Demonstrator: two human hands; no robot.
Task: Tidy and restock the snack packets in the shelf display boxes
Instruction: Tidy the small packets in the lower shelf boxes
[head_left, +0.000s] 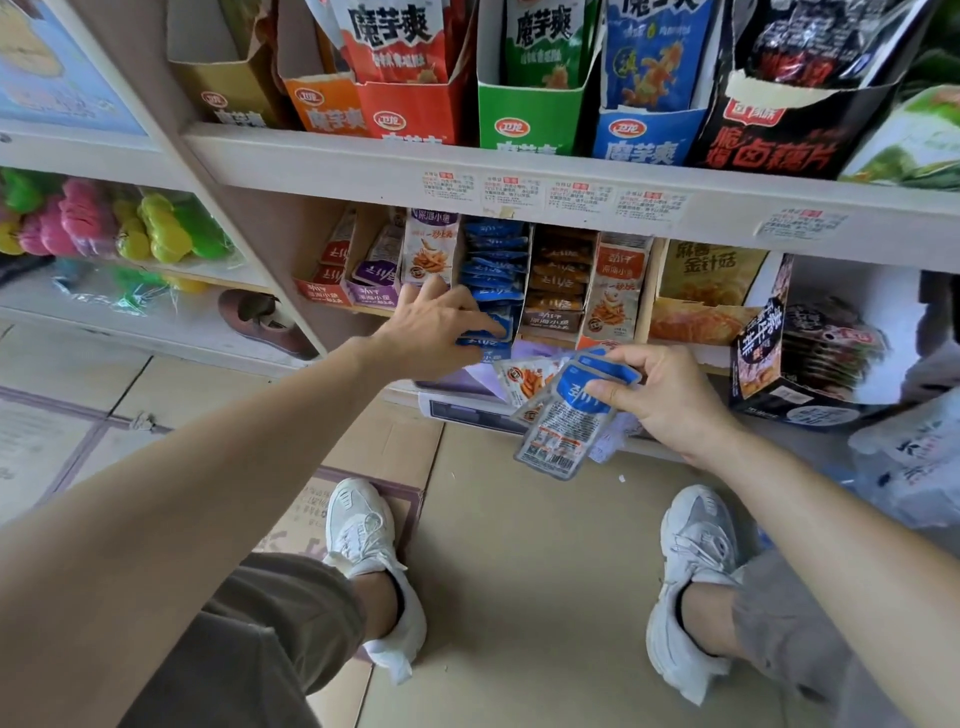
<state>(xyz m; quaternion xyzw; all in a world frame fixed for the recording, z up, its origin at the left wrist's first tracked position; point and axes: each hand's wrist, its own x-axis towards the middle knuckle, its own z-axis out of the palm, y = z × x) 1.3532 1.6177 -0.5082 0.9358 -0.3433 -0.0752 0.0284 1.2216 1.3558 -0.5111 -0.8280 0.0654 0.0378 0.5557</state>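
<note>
1. Fingers on your left hand (436, 332) spread nearly straight, thumb touching the front of the blue packet stack (493, 260).
2. Your right hand (662, 397) pinches a fan of snack packets (558, 426) (blue-topped, mostly), just below-right of that stack.
3. Brown packets (558, 283) sit immediately right of it.

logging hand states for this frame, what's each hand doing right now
Left hand: touching the boxed blue packets; whether it pinches one cannot be told.
Right hand: closed on a bunch of packets.
</note>
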